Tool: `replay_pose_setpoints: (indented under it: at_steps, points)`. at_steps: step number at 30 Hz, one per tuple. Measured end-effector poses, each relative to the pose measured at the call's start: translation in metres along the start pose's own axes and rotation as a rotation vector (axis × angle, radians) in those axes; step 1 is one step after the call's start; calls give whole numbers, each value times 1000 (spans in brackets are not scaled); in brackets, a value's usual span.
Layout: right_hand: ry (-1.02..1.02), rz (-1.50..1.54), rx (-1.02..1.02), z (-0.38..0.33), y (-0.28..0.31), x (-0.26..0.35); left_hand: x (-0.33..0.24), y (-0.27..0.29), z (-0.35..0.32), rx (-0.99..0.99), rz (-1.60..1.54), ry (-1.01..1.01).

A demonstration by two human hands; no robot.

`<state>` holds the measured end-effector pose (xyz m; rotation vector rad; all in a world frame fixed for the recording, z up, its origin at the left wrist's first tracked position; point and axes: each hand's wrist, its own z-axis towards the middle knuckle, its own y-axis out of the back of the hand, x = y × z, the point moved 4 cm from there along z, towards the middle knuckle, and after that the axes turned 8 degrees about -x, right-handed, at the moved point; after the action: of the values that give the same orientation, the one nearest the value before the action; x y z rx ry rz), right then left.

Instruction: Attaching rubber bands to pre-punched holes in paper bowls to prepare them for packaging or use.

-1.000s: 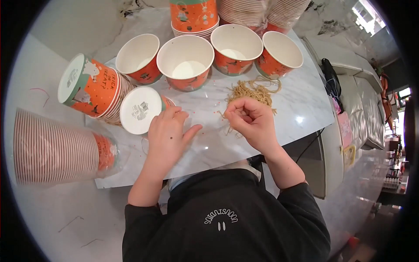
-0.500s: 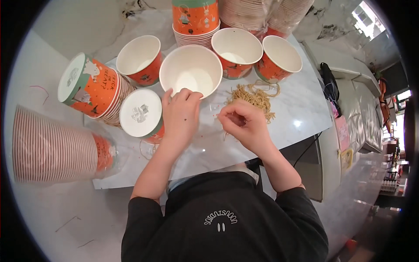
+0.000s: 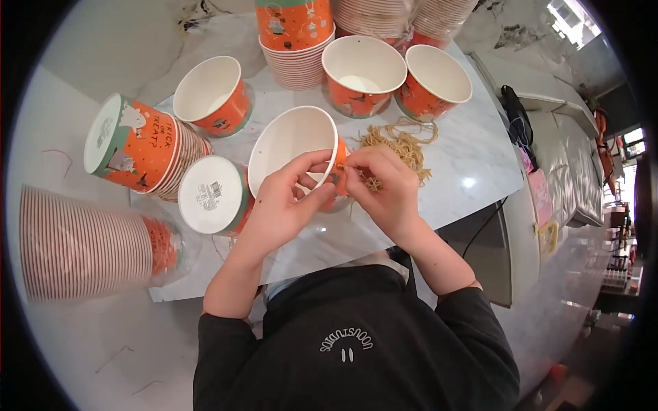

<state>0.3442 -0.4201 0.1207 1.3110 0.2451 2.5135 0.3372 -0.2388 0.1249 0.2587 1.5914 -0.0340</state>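
Nearest the person's dark sweatshirt, the left hand (image 3: 284,205) grips the tilted orange paper bucket with a white inside (image 3: 295,147) by its near rim, thumb over the edge and fingers curled inside, so the mouth faces the camera above the white marble-patterned tabletop (image 3: 473,164). The right hand (image 3: 380,185) is pinched shut at the bucket's right rim, apparently on a strand of tan string, though the strand itself is too small to make out there. This bucket looks light and thin-walled; it would likely dent if squeezed hard, so the stiff rolled rim is the best place to hold it, and nothing shows inside it. Just left of the held bucket stands an upside-down orange bucket showing its round white base (image 3: 211,194). Further left, a nested stack of orange buckets lying on its side (image 3: 137,147) rests against the table, and beyond that a long sleeve of stacked buckets in clear wrap (image 3: 82,246). Right of the held bucket lies a loose heap of tan string (image 3: 401,140), soft and tangly. Behind it stand three upright orange buckets, one to the left (image 3: 209,92) and two to the right (image 3: 363,68) (image 3: 437,77), all seemingly empty, with a tall upright stack (image 3: 295,34) at the far edge.
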Motion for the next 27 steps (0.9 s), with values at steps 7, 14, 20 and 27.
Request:
replay_pose_setpoints:
  at_steps: [7,14,20,27]
  points:
    - [33,-73,-18,-2,-1,3,0,-3,-1,23,-51,-40]
    - [63,-93,-8,0,1,4,-1,-6,-1,36,-133,2]
    - [33,-68,48,0,3,6,12,-5,3,41,-339,100]
    - [92,-66,78,1,3,7,18,-6,3,-88,-181,23]
